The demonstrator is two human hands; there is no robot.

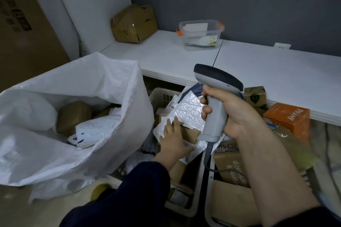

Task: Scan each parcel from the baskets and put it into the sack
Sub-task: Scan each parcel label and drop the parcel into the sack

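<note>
While my right hand [232,116] grips the grey scanner [215,108] by its handle, fingers wrapped round it, my left hand [173,139] lies with straight fingers flat on the white bubble-wrap parcel [186,110]. That parcel sits on top of the basket [159,96] just right of the sack [110,83], over a brown box [191,132]. My hands are close but apart. The sack's mouth gapes open, and inside I see a brown parcel [73,116] and a white bag [96,131]. Farther right of the sack, more cardboard boxes [230,167]. Whether my left thumb hooks under the parcel, I can't tell.
</note>
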